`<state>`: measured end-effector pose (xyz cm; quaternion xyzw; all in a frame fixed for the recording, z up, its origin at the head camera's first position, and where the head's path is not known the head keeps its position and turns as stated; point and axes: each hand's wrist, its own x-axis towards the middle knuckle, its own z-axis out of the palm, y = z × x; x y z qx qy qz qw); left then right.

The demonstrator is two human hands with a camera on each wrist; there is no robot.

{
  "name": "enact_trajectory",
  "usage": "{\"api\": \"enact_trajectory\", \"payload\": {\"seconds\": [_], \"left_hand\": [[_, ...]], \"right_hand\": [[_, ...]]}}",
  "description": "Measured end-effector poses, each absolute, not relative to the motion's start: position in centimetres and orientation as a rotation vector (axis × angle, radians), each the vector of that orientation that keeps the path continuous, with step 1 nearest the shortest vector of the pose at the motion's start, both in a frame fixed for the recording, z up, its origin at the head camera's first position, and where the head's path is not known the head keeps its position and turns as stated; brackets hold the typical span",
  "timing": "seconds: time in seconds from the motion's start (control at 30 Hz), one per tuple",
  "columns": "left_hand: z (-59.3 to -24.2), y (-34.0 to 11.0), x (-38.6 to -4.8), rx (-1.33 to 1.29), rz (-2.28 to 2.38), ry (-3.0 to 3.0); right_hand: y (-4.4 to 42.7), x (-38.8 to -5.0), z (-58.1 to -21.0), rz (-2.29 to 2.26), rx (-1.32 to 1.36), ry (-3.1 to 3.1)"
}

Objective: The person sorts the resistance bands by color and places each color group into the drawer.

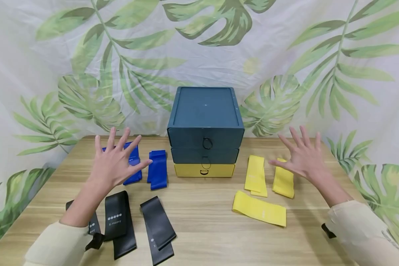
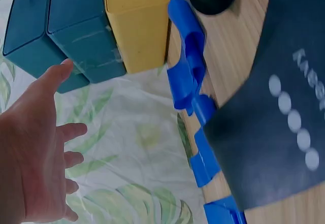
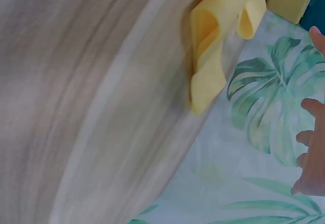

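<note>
Two flat, folded bands of smooth blue sheet are lying on the wood-grain desk (image 1: pixel 203 221), left of the three-tier drawer box (image 1: pixel 204 129) with its two dark-blue tiers over a yellow one: the inner blue band (image 1: pixel 158 170) and the outer blue band (image 1: pixel 134 179), their long axes running away from you. Right of the box, the inner yellow band (image 1: pixel 254 175) and the outer yellow band (image 1: pixel 283 181) are running likewise, while the nearer yellow band (image 1: pixel 259 208) is lying crosswise, its right end slanting slightly toward you. Nearer your left sleeve, folded black bands (image 1: pixel 115 221) are lying with long axes directed mostly away from you. Your left hand (image 1: pixel 111 166) and right hand (image 1: pixel 304 159) are hovering above the desk, fingers widely splayed and pointing away, thumbs pointing inward; both are gripping nothing and touching no band.
</note>
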<state>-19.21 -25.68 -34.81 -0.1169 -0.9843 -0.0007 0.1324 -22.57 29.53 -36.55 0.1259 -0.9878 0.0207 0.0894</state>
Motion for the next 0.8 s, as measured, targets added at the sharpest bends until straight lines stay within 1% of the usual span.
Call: {"api": "enact_trajectory", "payload": {"seconds": [0.3,0.8], "left_hand": [[-34.7,-24.5,-19.0,-0.386,-0.014,-2.845],[-33.7,-22.6,-17.9,-0.49,-0.06,-2.792]], "right_hand": [[27.5,-22.9,-35.3,0.055,0.43,-2.893],[24.6,-22.3,-33.0,0.131,0.57,-2.782]]}}
